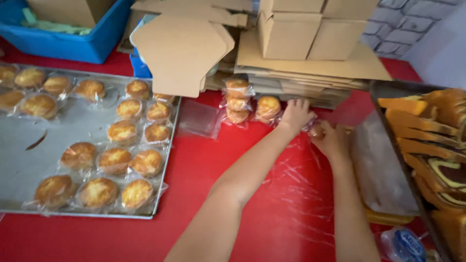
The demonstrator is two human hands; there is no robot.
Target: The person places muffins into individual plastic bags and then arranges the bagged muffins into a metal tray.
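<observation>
My left hand (pixel 295 115) reaches across the red table (pixel 204 184) with its fingers spread, touching clear plastic wrap beside a wrapped round bun (pixel 268 107). My right hand (pixel 331 139) is closed around a small wrapped bun (pixel 316 130), of which only an edge shows. A stack of wrapped buns (pixel 237 101) stands just left of my left hand, against flat cardboard sheets (pixel 310 73).
A metal tray (pixel 73 126) at left holds several wrapped round buns. A second tray (pixel 388 160) at right carries sliced yellow and marbled cake (pixel 432 140). Folded cardboard boxes (pixel 291 34) and a blue bin (pixel 73 39) stand at the back. A bottle cap (pixel 403 242) shows at the bottom right.
</observation>
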